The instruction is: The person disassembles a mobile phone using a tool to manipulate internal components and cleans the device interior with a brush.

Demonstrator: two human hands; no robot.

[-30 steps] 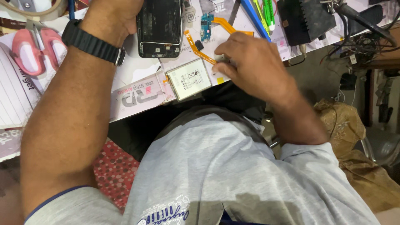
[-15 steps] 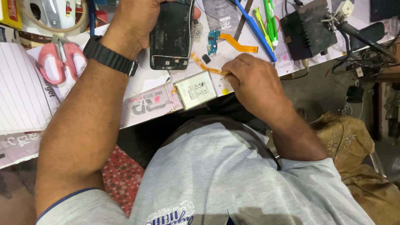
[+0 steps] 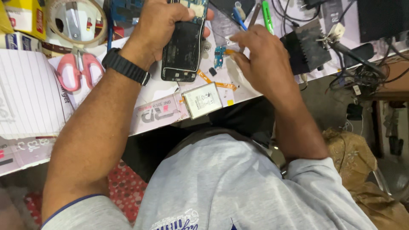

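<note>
Up on the cluttered white worktop, the left hand — a black band watch on its wrist — is clamped around a black, scuffed, opened phone body, fingers wrapped over its upper end so the lower end juts toward the table edge. Just right of it the right hand hovers with fingers curled and pinched near a small blue circuit piece and a thin orange flex ribbon; whether it grips anything I cannot tell, since the knuckles hide the fingertips. A flat silvery rectangular battery pack lies at the table edge, apart from both hands. Further left sit pink-handled scissors, a roll of clear tape and a ribbed white sheet; to the right, a black finned block and tangled dark cables — a green-handled tool lies just beyond the right hand.
</note>
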